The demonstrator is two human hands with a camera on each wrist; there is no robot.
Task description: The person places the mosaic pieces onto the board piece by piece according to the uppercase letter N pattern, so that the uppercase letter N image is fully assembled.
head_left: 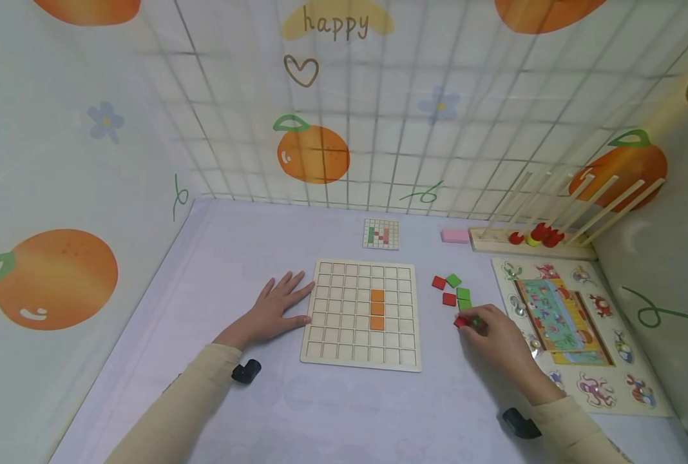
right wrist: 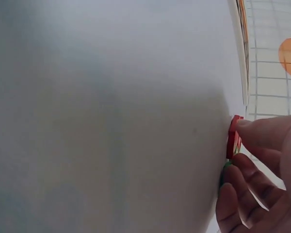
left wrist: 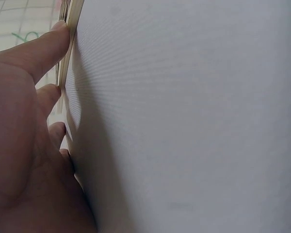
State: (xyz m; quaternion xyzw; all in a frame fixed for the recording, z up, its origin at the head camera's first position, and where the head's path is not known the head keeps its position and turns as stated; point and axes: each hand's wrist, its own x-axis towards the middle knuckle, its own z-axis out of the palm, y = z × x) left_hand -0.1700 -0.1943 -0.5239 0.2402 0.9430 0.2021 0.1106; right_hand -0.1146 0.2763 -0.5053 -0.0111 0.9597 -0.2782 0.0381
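Observation:
My left hand (head_left: 276, 308) lies on the table with fingers spread, its thumb and index fingertips right at the left edge of a square wooden grid board (head_left: 344, 335). In the left wrist view, the thumb (left wrist: 53, 46) meets the board's edge. Three orange square tiles (head_left: 377, 309) form a column in the board's grid. To the right of the board, my right hand (head_left: 497, 341) pinches a red tile (right wrist: 234, 136) low over the table, the other fingers curled. Loose red tiles (head_left: 449, 299) and green tiles (head_left: 463, 294) lie just beyond it, one green partly hidden by the fingers.
A small pattern card (head_left: 381, 234) lies behind the board, with a pink block (head_left: 455, 236) to its right. At the back right stands a wooden peg rack (head_left: 535, 248) with red and yellow beads. A sea-animal puzzle board (head_left: 587, 403) lies beside my right hand.

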